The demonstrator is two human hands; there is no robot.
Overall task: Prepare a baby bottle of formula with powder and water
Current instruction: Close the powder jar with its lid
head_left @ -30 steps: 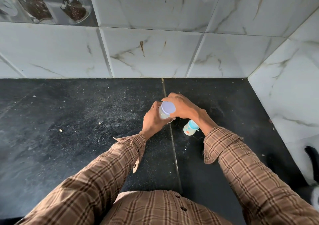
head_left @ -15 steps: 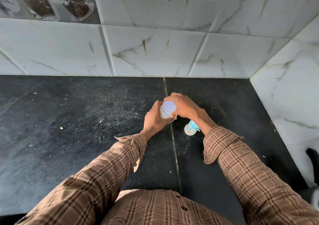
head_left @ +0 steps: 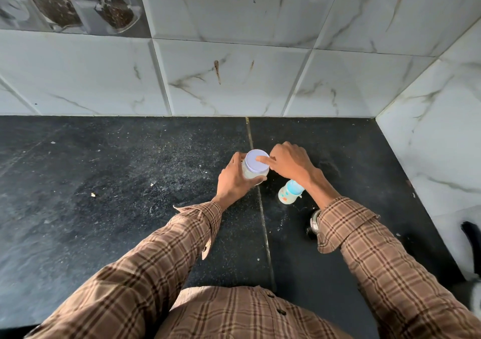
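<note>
A small clear jar of white powder with a pale lilac lid stands on the black counter near the seam. My left hand grips the jar's body from the left. My right hand sits just right of the jar, its index fingertip resting on top of the lid while the other fingers curl beside the rim. A small baby bottle with a blue top and printed body stands just under my right wrist, partly hidden by it.
A shiny metal vessel peeks out from under my right sleeve. White marble-look tiled walls close off the back and right side. Specks of powder dot the counter. A dark object sits at the far right edge.
My right hand has come off the top of the lid and shifted right, leaving only the index finger on it. The lid now shows fully. The left hand keeps its hold.
</note>
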